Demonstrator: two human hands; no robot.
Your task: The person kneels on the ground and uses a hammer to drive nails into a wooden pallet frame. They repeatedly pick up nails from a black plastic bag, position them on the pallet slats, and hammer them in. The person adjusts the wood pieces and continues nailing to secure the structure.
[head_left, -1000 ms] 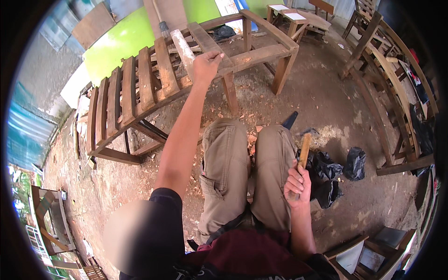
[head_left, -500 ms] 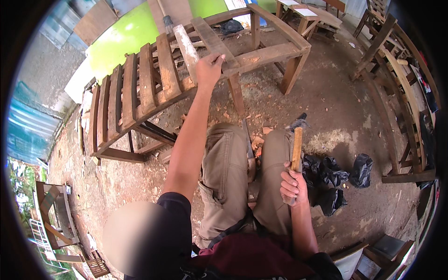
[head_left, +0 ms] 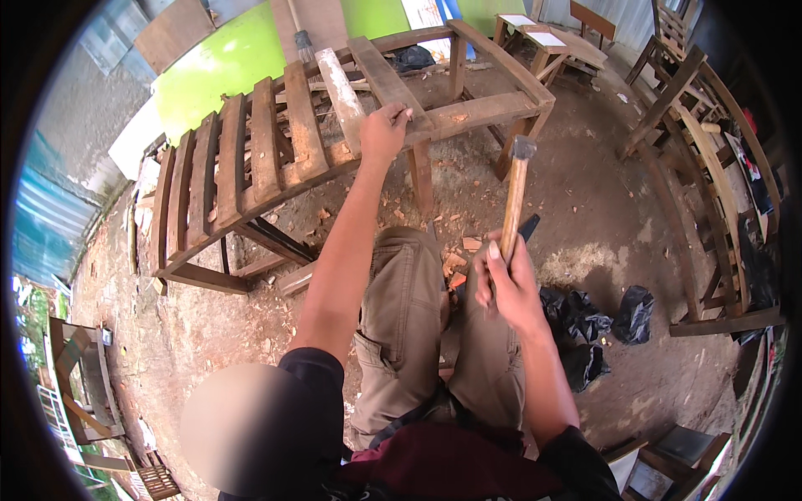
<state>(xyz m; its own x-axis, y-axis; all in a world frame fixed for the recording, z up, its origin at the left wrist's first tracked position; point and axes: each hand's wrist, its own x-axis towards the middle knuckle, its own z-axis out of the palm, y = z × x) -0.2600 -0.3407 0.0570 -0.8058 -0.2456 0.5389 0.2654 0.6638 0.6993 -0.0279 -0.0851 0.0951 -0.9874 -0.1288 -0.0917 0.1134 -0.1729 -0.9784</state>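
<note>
My right hand grips the wooden handle of a hammer, whose grey metal head points up and forward, apart from the bench frame. My left hand rests at the near rail of a slatted wooden bench frame, between a white-stained slat and a brown slat. Its fingers are pinched together over the brown slat's near end; whatever they hold is too small to make out. Other brown slats lie across the frame to the left.
Black plastic bags lie on the floor at my right. Orange-brown chips are scattered by my knees. A brush stands behind the bench. Wooden furniture frames line the right side, and small tables stand at the back.
My right hand has moved forward and slightly left, raising the hammer so its head is nearer the bench. My left hand has shifted slightly right and stays at the slats.
</note>
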